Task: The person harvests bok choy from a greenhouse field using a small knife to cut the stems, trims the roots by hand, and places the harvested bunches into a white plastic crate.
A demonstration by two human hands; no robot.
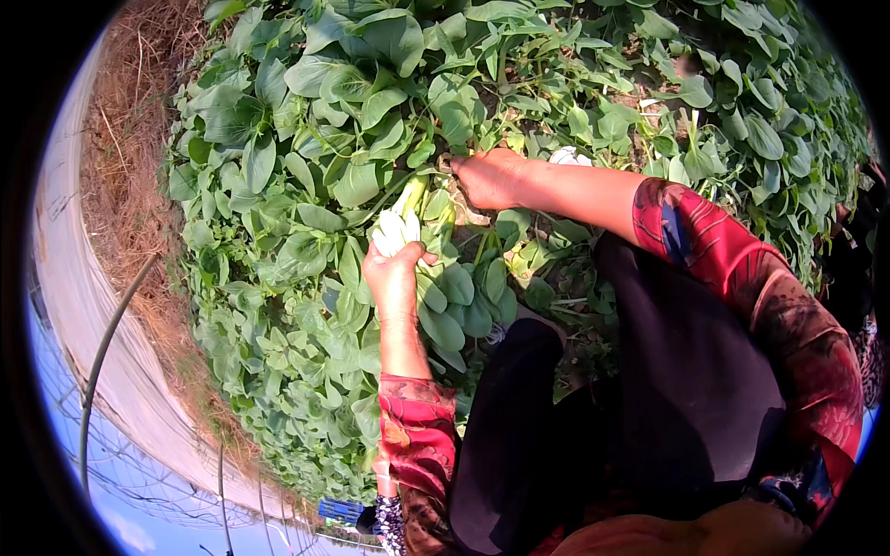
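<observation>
My left hand (398, 267) is closed around the pale stems of a bunch of leafy greens (394, 233), whose stalk bases point up and whose broad leaves hang down to the right of the wrist. My right hand (483, 179) reaches down among the plants at soil level, just right of some light green stalks (415, 191). Its fingers are hidden by leaves and shade, so whether it holds something does not show. Dense growing greens (306, 208) surround both hands.
My dark-trousered knees (521, 368) are bent close behind the hands. Bare soil with cut leaves (570, 278) lies beside them. Dry straw (139, 139), pale sheeting (69, 208) and curved poles (104, 340) stand left. A blue crate (339, 511) and another person's patterned sleeve (389, 518) are at the bottom.
</observation>
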